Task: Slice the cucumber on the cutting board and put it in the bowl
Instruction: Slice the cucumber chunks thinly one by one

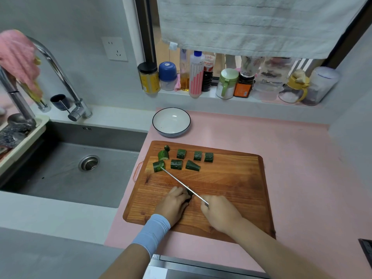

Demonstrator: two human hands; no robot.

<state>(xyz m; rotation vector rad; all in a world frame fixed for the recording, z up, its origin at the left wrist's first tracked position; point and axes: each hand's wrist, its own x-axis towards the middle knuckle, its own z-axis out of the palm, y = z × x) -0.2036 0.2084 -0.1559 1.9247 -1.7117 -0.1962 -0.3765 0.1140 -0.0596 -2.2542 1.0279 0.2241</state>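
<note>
Slicing is under way on the board point(231, 178): the left hand point(175, 204) curls round a cucumber stub point(188, 195), and the right hand point(218, 213) grips the knife point(181, 183) beside it. Chunks point(176, 164) lie beyond both hands, the bowl point(171, 125) farther still. The next cut probably needs to stay clear of the left hand.

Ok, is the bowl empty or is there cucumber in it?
Empty: the bowl shows only bare white inside; the cucumber pieces lie on the cutting board.

This is a kitchen in a home. A big grey sink point(50, 178) with a shiny tap point(54, 63) sits beside a pink desk point(291, 158). Jars and bottles point(196, 75) of cooking stuff stand in a row on the window shelf point(201, 96). A wooden cutting board point(231, 188) lies on the desk, and a towel point(251, 23) hangs above.
</note>
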